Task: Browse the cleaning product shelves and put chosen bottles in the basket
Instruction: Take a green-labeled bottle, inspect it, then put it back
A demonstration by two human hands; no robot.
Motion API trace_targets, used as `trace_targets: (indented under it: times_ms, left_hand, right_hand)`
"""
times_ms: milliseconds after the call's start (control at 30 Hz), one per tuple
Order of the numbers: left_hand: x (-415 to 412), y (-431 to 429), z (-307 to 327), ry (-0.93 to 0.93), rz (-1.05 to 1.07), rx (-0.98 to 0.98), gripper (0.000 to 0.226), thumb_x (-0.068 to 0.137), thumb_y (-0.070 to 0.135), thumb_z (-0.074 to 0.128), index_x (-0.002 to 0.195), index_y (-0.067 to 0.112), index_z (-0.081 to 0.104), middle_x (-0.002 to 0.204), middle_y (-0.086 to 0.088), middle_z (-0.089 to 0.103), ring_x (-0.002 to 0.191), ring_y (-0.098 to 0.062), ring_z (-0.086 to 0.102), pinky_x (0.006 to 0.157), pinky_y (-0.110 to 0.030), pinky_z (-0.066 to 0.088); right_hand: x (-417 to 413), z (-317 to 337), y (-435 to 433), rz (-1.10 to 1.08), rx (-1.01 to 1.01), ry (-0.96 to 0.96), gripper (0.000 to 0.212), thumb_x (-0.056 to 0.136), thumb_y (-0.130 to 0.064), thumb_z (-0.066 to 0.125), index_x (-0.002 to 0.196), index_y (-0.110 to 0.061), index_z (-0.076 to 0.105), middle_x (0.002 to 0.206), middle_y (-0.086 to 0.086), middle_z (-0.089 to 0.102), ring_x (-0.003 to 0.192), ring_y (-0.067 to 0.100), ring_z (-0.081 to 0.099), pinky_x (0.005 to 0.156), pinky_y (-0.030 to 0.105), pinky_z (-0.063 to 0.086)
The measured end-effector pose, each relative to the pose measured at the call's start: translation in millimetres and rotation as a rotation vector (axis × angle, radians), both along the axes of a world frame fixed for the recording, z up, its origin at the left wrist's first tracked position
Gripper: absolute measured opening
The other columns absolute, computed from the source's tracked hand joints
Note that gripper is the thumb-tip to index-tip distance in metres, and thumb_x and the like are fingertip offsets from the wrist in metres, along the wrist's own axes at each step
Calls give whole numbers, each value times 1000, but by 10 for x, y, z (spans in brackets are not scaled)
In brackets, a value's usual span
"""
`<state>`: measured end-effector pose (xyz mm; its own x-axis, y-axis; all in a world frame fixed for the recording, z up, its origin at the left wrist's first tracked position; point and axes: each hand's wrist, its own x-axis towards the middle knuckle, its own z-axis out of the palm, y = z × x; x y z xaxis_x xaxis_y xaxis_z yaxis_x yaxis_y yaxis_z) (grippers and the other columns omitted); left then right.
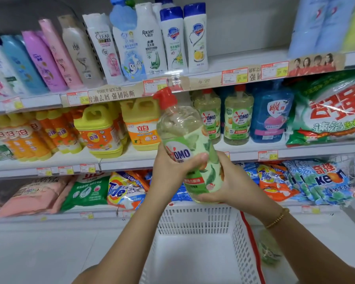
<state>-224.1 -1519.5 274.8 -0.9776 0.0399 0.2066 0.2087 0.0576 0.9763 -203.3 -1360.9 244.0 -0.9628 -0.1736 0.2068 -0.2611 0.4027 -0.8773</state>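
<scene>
I hold a clear OMO dish-soap bottle (184,136) with a red pump cap and green label, tilted to the left, in front of the middle shelf. My left hand (172,167) grips its middle, thumb across the label. My right hand (232,181) cups its base from the right. Below the bottle stands a white perforated basket (240,228) with a red handle; the part of its inside that shows holds nothing. Two matching OMO bottles (237,117) stand on the middle shelf behind.
Shampoo bottles (172,37) line the top shelf. Yellow and orange detergent jugs (139,124), a blue bottle (271,115) and a big powder bag (328,111) fill the middle shelf. Tide bags (123,191) and other powder bags lie on the bottom shelf. White floor lies on either side of the basket.
</scene>
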Motion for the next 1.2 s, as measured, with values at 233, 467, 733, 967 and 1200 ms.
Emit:
trace_targets:
  times_ms: [233,467,733,967,1200]
  left_hand:
    - [81,-141,39,91,-311,-179,82,60,11,85,132,20,48,117,11,67,112,-7,61,92,-22,50]
    - [231,55,-36,345,-217,-363,87,59,16,91,129,39,44,122,29,57,115,8,53,89,-6,40]
    - [48,107,34,409,-187,-395,81,58,25,91,123,41,45,123,32,54,115,9,54,88,-5,41]
    - [-739,160,79,424,-53,-358,80,58,19,92,120,41,46,117,31,57,109,7,56,85,-7,44]
    - [-1622,91,-334,382,88,-401,88,55,11,91,118,49,42,118,25,57,111,8,53,85,-4,40]
  right_hand:
    - [-19,-170,253,-51,-25,67,84,53,-21,93,120,-36,45,98,-15,70,88,5,69,76,28,58]
    - [-76,-187,343,-129,-191,186,57,71,0,77,111,-32,52,100,-40,62,99,-16,57,84,6,44]
    - [-365,-134,417,-136,60,88,55,67,-14,84,99,-46,53,98,-27,60,96,-19,54,88,15,49]
    - [-1197,93,300,-161,158,176,44,74,-16,79,99,-43,55,90,-34,52,84,-18,54,81,7,45]
    - [-1919,-201,201,-214,143,177,22,82,-12,72,104,-9,68,99,-3,69,82,0,59,75,7,42]
